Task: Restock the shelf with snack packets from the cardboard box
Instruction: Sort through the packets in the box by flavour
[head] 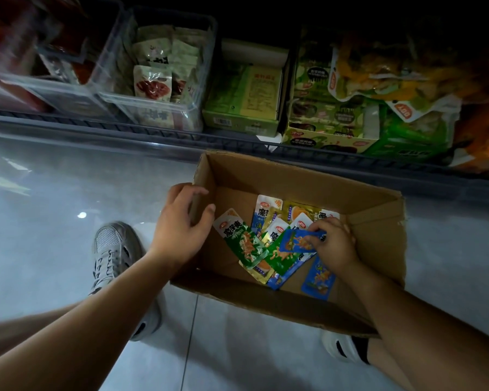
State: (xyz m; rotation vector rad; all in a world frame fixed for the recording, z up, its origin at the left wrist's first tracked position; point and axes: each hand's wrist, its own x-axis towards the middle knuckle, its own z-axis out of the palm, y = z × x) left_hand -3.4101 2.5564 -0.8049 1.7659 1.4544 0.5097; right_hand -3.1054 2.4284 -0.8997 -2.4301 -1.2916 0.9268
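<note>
Left hand (181, 225) grips near wall of cardboard box (294, 176), fingers curled over rim. Right hand (335, 244), inside box, pinches blue snack packet (297, 241); other packets (246, 244) lie loose between hands.

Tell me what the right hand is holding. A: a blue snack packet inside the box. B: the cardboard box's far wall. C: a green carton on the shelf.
A: the right hand pinches a blue snack packet among the packets lying in the cardboard box.
</note>
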